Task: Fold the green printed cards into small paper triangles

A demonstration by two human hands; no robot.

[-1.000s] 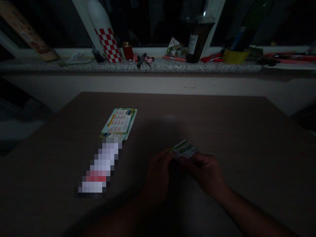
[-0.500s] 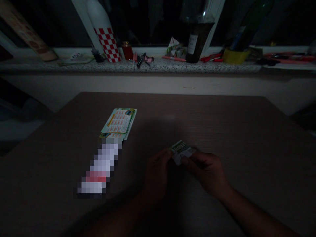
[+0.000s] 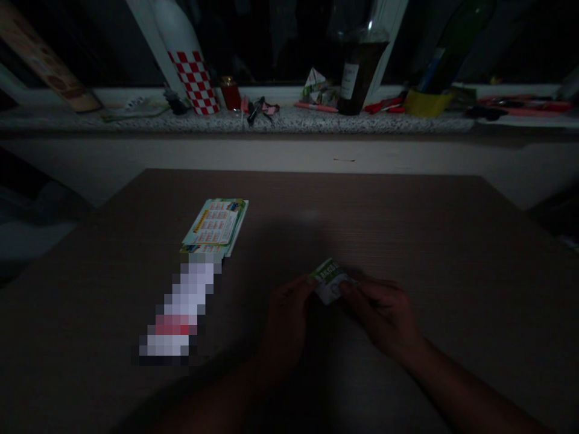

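Both of my hands meet over the near middle of a dark wooden table (image 3: 407, 217). Between them is a small folded paper with green print (image 3: 330, 280). My left hand (image 3: 287, 316) pinches its left edge with closed fingers. My right hand (image 3: 384, 313) grips its right side, fingers curled over it. The room is very dim, so fine detail of the paper is hard to read.
A stack of printed calendar cards (image 3: 216, 224) lies on the table to the left, with a blurred-out strip (image 3: 178, 313) below it. The stone windowsill (image 3: 226, 120) behind holds a red-checked white bottle (image 3: 187, 60), a dark wine bottle (image 3: 355, 72), a yellow tape roll (image 3: 425, 102), pens and clutter.
The small paper has been folded narrower and shifted slightly left between my fingers; my right hand has slid over more of it. The view drifted a little.
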